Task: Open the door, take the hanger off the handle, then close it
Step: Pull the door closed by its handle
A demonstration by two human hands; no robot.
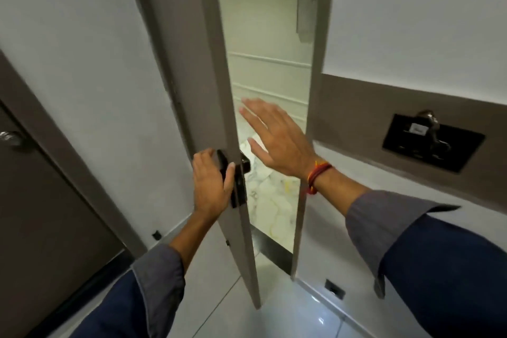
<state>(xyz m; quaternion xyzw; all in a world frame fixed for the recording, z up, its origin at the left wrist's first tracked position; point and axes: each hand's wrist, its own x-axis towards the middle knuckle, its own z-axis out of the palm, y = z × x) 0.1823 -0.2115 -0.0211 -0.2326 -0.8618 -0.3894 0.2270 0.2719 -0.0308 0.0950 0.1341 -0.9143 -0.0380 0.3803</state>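
Grey-taupe door [192, 63], partly open, swung toward the camera so its narrow leading edge faces the viewer, with a tall gap between that edge and the frame on the right showing pale marble flooring beyond. Black lever handle [223, 166] on a black plate low on the door's near face, wrapped by the left hand [210, 186]; matching black handle [245, 163] on the far face, just visible past the edge. Hanger not discernible on either handle.
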